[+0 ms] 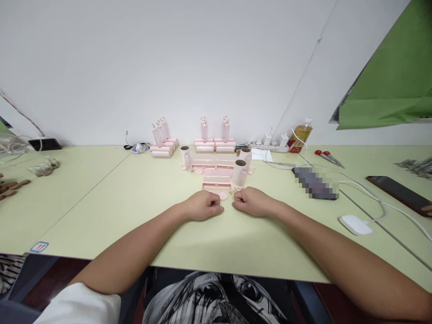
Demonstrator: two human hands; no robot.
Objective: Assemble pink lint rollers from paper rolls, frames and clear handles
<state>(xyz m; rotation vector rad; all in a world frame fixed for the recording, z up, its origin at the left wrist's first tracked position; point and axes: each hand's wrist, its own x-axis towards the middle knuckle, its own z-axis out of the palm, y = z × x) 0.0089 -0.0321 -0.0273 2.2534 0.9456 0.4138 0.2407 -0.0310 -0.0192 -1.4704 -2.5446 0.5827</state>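
While both fists sit at the parts, nothing is visibly held

As far as the head view shows, the left hand [202, 205] and right hand [251, 201] are curled into loose fists, low over the bench [216, 247], a gap between them. Cannot tell whether anything small is inside either.

Just beyond the gap: a pink disc [222, 195], lying flat. Small pink pieces [238, 189] lie just past the right knuckles, partly hidden.

Next out: nearest pink case [216, 186], open, clear lid raised. To its right, a white roll [239, 171] stands on end, a clear cylinder beside it. Two more open cases lie behind.

Farthest: pink cases [215, 147] along the wall, clear-bodied holders [204, 129] upright behind them.

Judgement: step in hand reads as a pause at the laid-out parts. To do it well, keep the fists low and the wrists off the loose pieces. On leaving it, uncurl the fingers first; lift the disc by its edge; steady the case with the left hand. Standing rolls would probably topple if brushed, so approach from above.
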